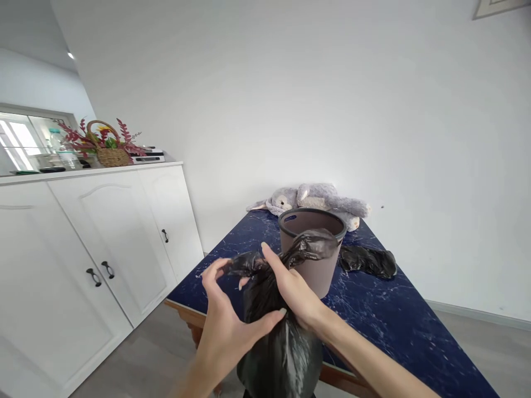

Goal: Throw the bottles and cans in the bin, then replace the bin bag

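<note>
A filled black garbage bag (pixel 286 359) hangs in front of me at the table's near edge, its top gathered into a narrow neck with two loose ends spread sideways. My right hand (pixel 296 290) is closed around the neck, thumb pointing up. My left hand (pixel 230 323) curls around the left side, with its fingertips on the left loose end and its thumb against the neck. The right loose end stretches across the front of a brown-grey trash bin (pixel 319 276) with a dark rim. Part of the right fingers is hidden behind the plastic.
The bin stands on a dark blue marbled table (pixel 373 320). Right of it lies a flattened black plastic bag (pixel 369 262). A grey plush toy (pixel 319 194) rests behind, by the wall. On the left is a white cabinet (pixel 95 232) bearing a flower basket (pixel 113 156) and a plastic bottle (pixel 66 155).
</note>
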A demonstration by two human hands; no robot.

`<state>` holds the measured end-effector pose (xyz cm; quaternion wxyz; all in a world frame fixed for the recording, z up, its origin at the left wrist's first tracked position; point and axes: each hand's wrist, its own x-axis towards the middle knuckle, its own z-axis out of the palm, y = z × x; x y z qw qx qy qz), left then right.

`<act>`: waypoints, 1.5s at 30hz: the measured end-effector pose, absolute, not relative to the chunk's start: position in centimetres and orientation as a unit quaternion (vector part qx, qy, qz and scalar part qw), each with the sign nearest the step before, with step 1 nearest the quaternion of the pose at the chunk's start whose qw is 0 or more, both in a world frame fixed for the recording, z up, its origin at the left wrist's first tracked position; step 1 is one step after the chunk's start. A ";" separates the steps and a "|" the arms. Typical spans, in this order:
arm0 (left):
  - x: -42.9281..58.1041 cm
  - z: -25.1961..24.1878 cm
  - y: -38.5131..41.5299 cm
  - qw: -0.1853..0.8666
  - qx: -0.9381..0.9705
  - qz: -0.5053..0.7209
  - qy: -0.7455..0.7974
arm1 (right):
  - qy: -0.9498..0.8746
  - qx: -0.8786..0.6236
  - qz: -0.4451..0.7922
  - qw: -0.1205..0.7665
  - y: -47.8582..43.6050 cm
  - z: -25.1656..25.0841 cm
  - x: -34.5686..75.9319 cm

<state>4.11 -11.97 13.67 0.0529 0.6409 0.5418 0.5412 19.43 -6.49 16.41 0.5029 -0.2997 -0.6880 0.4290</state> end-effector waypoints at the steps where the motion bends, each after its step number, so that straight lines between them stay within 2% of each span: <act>1: 4.3 13.1 -12.2 0.097 0.616 0.544 0.561 | -0.671 -0.310 0.471 0.482 -6.9 16.9 19.6; 3: 4.8 13.0 -12.5 0.183 0.584 0.550 0.569 | -0.654 -0.316 0.533 0.435 -7.8 17.9 19.9; 6: 5.5 14.0 -12.4 0.280 0.589 0.539 0.533 | -0.679 -0.299 0.547 0.388 -8.4 19.2 20.3; 11: 5.4 15.2 -11.6 0.262 0.642 0.499 0.519 | -0.703 -0.322 0.519 0.365 -7.9 20.4 22.1; 14: 5.4 15.6 -11.2 0.249 0.681 0.483 0.490 | -0.722 -0.272 0.530 0.352 -7.2 20.6 24.0; 19: 5.9 16.6 -10.1 0.363 0.723 0.439 0.391 | -0.801 -0.194 0.497 0.273 -4.8 20.2 27.6; 24: 5.9 16.4 -8.6 0.436 0.676 0.433 0.406 | -0.844 -0.161 0.462 0.221 -4.0 20.0 29.4; 31: 6.1 16.6 -8.1 0.499 0.616 0.442 0.420 | -0.844 -0.262 0.294 0.364 -5.8 18.5 28.8; 36: 6.8 17.0 -8.8 0.456 0.683 0.414 0.392 | -0.812 -0.322 0.138 0.467 -5.5 15.8 28.0; 42: 7.5 16.4 -9.7 0.373 0.749 0.383 0.391 | -0.768 -0.296 0.004 0.568 -5.2 13.9 26.9; 45: 7.8 16.3 -9.6 0.400 0.727 0.402 0.388 | -0.735 -0.285 -0.031 0.615 -5.2 13.6 26.3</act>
